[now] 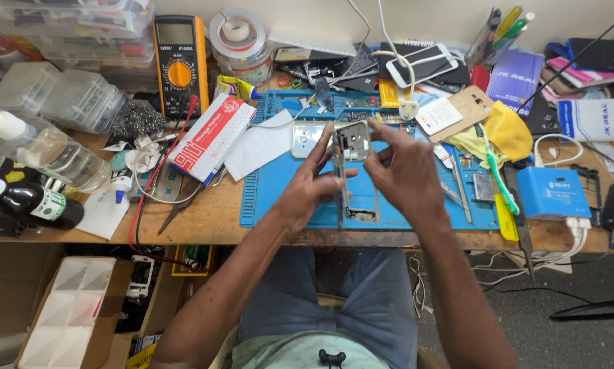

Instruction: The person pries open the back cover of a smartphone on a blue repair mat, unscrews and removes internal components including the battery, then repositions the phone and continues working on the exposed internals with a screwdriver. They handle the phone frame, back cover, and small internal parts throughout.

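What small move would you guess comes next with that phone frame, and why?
Probably tilting the phone frame slightly to inspect or work its upper end. Both the left hand and right hand pinch it above the blue mat, with fingertips gathered at the top by the camera cutout.

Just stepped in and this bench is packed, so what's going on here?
A seated person holds a stripped phone frame upright over the blue work mat. The left hand grips its long edge, while the right hand pinches its top end. A yellow multimeter, tape rolls, tweezers and other phones lie around.
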